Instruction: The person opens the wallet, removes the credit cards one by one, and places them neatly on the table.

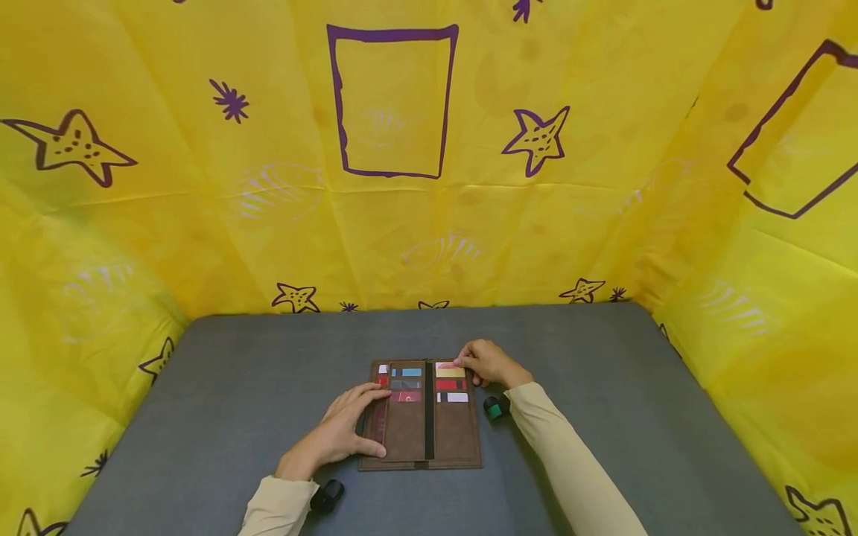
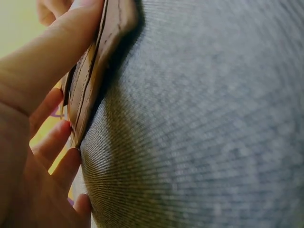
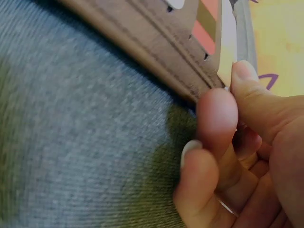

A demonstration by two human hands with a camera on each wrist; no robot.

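A brown wallet lies spread open on the grey table, a dark strip down its middle. Several cards fill its slots on both halves. My left hand rests on the left half, fingers spread along the inner flap and thumb near its lower edge. In the left wrist view, the thumb overlaps the wallet's stitched edge and other fingertips touch its side. My right hand pinches the outer corner of a yellow and white card in the top right slot. The right wrist view shows thumb and forefinger at this card's edge.
Below the pinched card sit a red card and a white card. Blue, dark and pink cards stand in the left half. A yellow patterned cloth rises behind the grey table and along both sides.
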